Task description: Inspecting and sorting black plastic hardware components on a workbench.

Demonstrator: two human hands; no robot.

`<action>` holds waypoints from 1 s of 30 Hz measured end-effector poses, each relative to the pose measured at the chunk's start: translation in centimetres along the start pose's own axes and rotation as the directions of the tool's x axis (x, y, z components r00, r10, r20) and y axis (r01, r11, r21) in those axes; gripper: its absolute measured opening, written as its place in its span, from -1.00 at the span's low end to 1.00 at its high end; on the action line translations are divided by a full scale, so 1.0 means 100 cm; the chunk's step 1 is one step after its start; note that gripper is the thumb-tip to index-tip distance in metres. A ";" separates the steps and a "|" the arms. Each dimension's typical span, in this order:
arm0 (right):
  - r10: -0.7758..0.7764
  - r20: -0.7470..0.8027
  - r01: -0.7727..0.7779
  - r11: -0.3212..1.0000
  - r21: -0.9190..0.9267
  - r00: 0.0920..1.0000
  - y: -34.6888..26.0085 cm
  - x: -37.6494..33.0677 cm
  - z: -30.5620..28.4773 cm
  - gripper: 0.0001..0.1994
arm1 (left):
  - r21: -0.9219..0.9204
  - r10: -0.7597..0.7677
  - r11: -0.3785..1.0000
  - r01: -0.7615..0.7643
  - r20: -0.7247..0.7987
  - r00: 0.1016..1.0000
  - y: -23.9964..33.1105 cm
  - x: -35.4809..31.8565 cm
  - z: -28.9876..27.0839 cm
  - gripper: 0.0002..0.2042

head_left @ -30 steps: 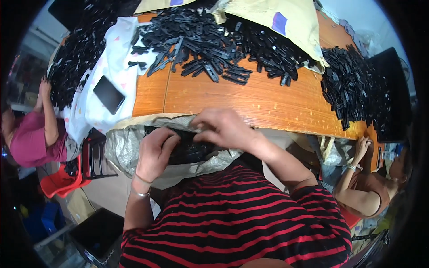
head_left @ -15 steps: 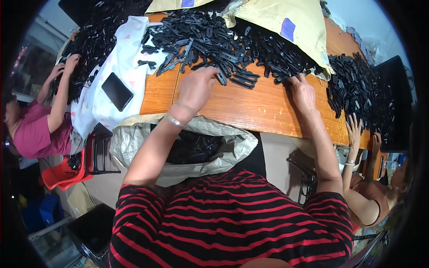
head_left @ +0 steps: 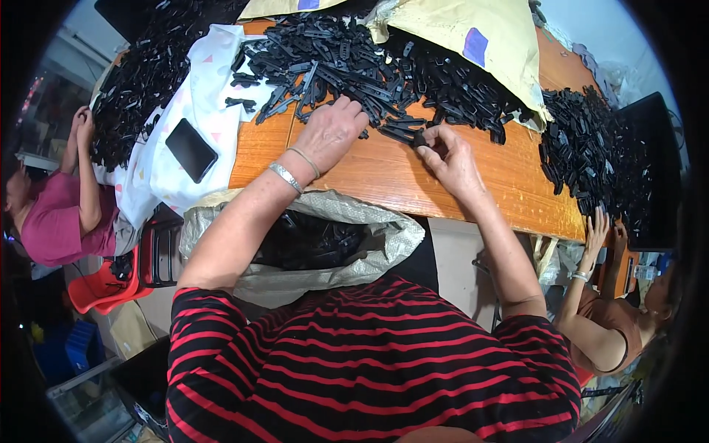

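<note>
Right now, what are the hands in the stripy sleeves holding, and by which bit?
The right hand pinches a small black plastic-looking piece between thumb and fingers; which part of it, I can't tell. The left hand hides its own grip.

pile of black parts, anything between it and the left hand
Nothing visible stands in the way: the left hand is right at the near edge of the pile of black parts; whether it touches is hidden.

Glossy wood-grained tabletop (head_left: 384,181), smooth black plastic pieces (head_left: 325,55), crinkled woven-plastic sack (head_left: 402,235), shiny metal bracelet (head_left: 286,177), glossy phone screen (head_left: 192,150)
</note>
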State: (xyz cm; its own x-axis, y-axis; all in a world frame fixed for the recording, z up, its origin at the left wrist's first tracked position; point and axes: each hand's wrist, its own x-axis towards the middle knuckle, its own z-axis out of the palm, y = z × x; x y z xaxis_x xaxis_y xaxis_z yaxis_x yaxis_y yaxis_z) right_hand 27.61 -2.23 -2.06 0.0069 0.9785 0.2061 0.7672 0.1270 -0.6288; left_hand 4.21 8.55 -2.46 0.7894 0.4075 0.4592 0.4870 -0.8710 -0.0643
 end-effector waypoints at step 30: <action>-0.087 -0.205 0.156 0.923 0.352 0.975 -0.080 0.001 0.027 -0.78 | -0.976 -0.625 0.003 0.217 0.167 0.762 0.070 -0.017 -0.058 -0.68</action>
State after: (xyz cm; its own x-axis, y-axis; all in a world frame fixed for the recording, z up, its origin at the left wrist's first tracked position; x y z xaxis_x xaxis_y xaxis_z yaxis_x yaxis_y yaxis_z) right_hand 19.73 -2.71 1.02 0.0712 0.9097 0.4092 0.4834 0.3274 -0.8119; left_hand 4.05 0.18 1.47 0.3600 0.9010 0.2420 -0.1924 -0.1821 0.9643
